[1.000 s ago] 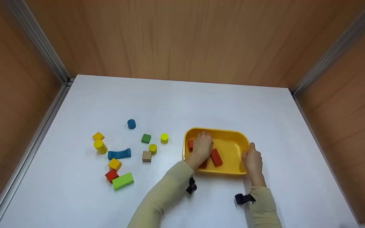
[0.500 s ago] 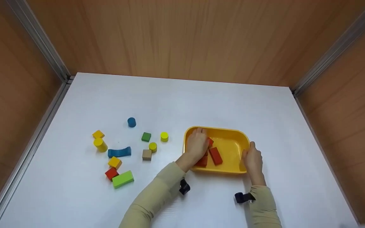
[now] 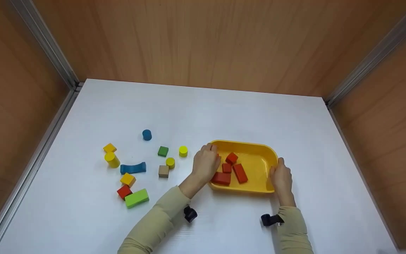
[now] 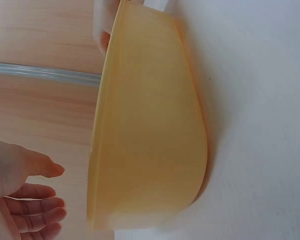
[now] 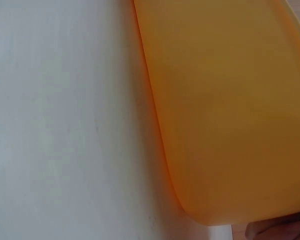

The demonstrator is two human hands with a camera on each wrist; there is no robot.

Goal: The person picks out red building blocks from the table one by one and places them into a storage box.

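Observation:
In the head view, a yellow plastic tray (image 3: 256, 148) holds several red blocks, among them a long block (image 3: 240, 173) and a cube (image 3: 232, 157). My left hand (image 3: 205, 163) is over the tray's left rim and hides part of it. In the left wrist view that hand (image 4: 32, 195) has loosely bent fingers with nothing between them, apart from the tray's wall (image 4: 150, 115). At the right end, my right hand (image 3: 282, 178) grips the tray's rim, thumb on the inner side. The right wrist view shows mostly tray wall (image 5: 230, 110), with a bit of fingers (image 5: 277, 230) at the bottom.
Left of the tray lie loose blocks: a blue cylinder (image 3: 147, 134), green cube (image 3: 163, 151), wooden cube (image 3: 163, 171), yellow cylinder (image 3: 112, 159), blue curved block (image 3: 133, 168), light green block (image 3: 136, 198) and red cube (image 3: 124, 192). Wooden walls (image 3: 203, 42) surround the white table (image 3: 259, 113).
My left hand has moved left from among the red blocks to the tray's left rim, uncovering several of them. The right hand stays on the tray's right end.

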